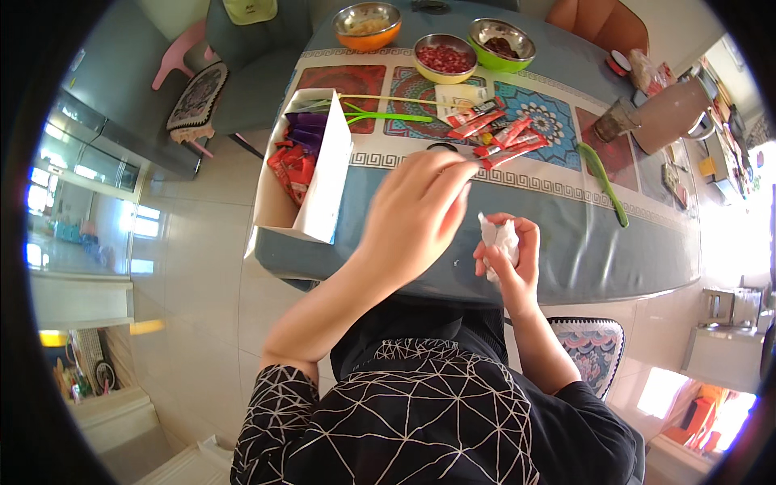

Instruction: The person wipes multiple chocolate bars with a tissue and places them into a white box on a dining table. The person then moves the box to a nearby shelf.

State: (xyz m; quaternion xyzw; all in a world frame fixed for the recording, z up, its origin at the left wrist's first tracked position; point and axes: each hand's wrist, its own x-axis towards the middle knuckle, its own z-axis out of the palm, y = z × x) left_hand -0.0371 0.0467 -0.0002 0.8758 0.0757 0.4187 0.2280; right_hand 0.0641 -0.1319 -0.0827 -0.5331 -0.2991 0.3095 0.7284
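Observation:
My left hand (pixel 418 206) reaches over the front edge of the patterned table runner, its fingertips beside a pair of scissors, of which a dark handle loop (pixel 442 147) shows. The hand hides the rest, and whether its fingers hold anything is unclear. Lower right, my right hand (pixel 515 254) grips a crumpled white tissue (pixel 502 239) above the table's front part. Several red and white stick packets (pixel 512 142) lie just beyond my left fingertips, next to a cream-coloured pouch (pixel 462 100). At the left stands an open white box (pixel 330 176) with red and purple packets inside.
Orange (pixel 368 27), yellow (pixel 445 57) and green (pixel 502 45) bowls with food stand at the far side. A green plastic strip (pixel 603 185) lies at the right, near a glass (pixel 615 121) and a pinkish pitcher (pixel 673 115). A green forked stick (pixel 388 116) lies beside the box.

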